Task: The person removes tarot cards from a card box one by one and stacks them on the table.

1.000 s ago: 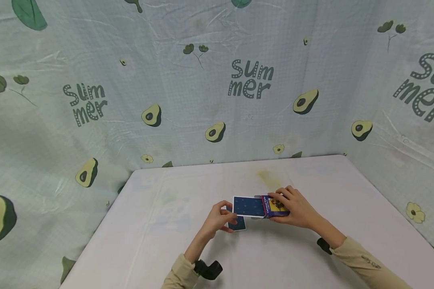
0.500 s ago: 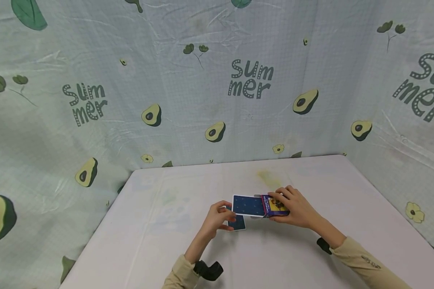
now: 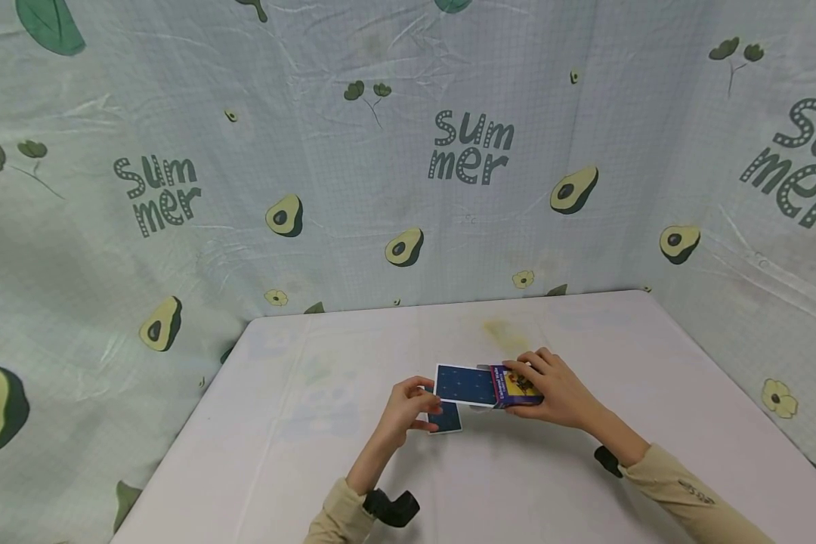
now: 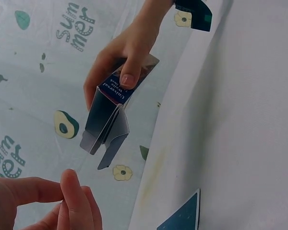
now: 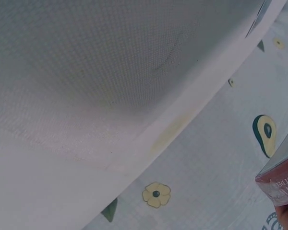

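My right hand (image 3: 557,393) grips a tarot box (image 3: 515,387), dark blue and purple with a yellow picture. At its left end, a blue star-patterned tarot card (image 3: 464,385) with a white border stands out of the mouth. My left hand (image 3: 408,408) pinches that card's lower left corner, thumb in front. The left wrist view has the left hand (image 4: 62,203) with bent fingers, apart from the box's loose flaps (image 4: 116,132); the held card is hard to make out there. Another blue card (image 3: 447,419) lies under the left hand, partly hidden.
Both hands work over a table (image 3: 326,423) with a white cover. Behind it hangs a pale curtain (image 3: 353,174) printed with avocados and lettering. A dark strap mount (image 3: 391,508) sits on the left wrist, another (image 3: 608,462) on the right.
The left fingers and the card's left end have risen slightly together, tilting the card a little. The box and right hand have hardly moved.
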`<state>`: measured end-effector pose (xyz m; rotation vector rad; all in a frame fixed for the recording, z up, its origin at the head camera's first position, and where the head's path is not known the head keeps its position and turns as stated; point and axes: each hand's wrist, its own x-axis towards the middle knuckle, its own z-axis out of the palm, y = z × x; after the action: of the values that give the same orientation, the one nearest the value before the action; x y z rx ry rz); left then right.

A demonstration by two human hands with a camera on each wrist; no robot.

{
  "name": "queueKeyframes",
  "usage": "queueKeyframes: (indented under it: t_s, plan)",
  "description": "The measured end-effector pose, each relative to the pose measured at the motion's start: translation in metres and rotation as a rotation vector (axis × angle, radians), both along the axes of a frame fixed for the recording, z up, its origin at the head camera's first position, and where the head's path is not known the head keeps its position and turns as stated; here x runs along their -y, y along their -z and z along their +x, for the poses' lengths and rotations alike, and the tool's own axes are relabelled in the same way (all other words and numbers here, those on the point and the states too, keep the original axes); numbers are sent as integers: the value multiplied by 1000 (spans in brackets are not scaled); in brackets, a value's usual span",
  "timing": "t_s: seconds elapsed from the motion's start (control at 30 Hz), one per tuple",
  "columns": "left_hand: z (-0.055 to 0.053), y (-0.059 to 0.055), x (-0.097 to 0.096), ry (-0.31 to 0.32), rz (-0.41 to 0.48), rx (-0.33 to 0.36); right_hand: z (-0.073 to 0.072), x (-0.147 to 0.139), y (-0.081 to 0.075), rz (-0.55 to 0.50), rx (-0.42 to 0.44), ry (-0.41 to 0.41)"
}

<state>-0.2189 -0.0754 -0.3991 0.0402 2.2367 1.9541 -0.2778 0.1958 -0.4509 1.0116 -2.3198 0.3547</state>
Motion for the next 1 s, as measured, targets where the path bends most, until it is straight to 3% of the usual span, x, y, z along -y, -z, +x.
queueKeyframes:
  t_s: [0.43, 0.7, 1.0]
  plan:
    - [-3, 7, 2, -27, 66, 12, 0, 0, -4, 5, -15, 20]
    - [-3, 4, 8, -55, 78, 24, -2, -6, -5, 1, -15, 45]
    - [-28, 28, 15, -65, 67, 34, -1, -9, -4, -1, -9, 39]
